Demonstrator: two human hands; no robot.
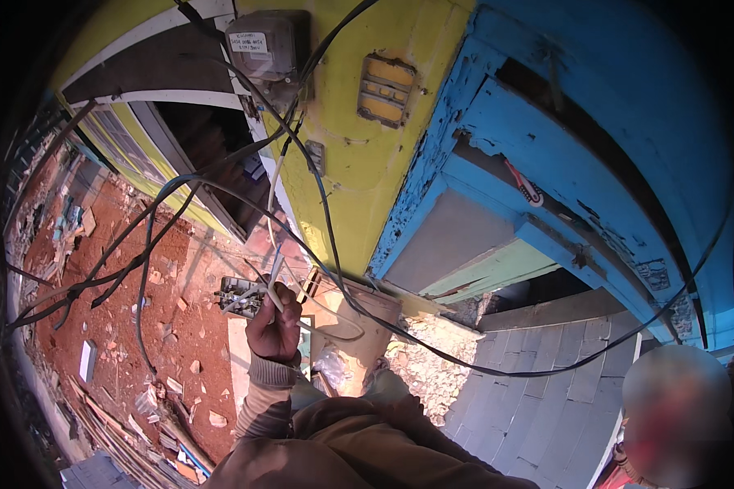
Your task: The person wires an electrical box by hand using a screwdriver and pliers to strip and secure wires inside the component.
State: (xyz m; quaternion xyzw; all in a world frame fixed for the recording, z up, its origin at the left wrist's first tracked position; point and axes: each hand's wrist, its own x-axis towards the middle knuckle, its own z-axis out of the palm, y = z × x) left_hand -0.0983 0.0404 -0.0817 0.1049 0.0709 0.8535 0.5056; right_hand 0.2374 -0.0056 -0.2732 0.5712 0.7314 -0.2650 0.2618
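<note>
My left hand is raised in front of me, its fingers closed round a pale grey cable. Thin wire ends rise above the fingers, and a loop of light cable curves off to the right. Just left of the hand is a box of metal electrical parts; I cannot tell whether they touch. Overhead, an electric meter with a clear cover is fixed to the yellow wall. No part of my right hand shows.
Black cables sag across the view. A red-handled tool rests on the blue woodwork. Rubble and wood scraps lie on red soil. Grey tiles cover the lower right, near another person.
</note>
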